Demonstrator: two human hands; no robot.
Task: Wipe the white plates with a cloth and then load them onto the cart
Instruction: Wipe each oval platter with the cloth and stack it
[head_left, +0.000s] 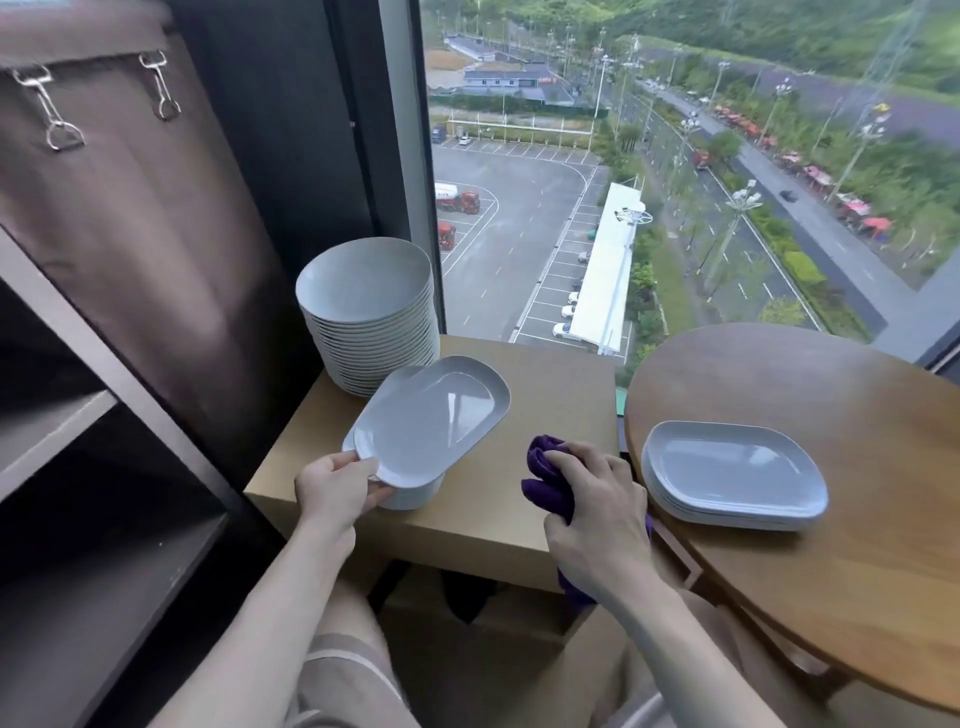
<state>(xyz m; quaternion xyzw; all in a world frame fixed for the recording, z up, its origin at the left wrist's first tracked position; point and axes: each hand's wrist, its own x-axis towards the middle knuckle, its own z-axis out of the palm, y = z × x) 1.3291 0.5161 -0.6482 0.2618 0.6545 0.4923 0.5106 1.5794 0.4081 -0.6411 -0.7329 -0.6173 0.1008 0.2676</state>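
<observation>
White oblong plate (431, 421) is tilted up off the short stack (413, 499) on the pale side table (545, 384), with the left hand (337, 486) pinching its near edge, thumb on top. Right hand (592, 514) is balled around a purple cloth (545, 480) just beside the plate, not touching it. Behind sits a tall stack of round plates (369, 317), and another oblong pile (732, 475) is on the round wooden table (857, 571) to the right.
</observation>
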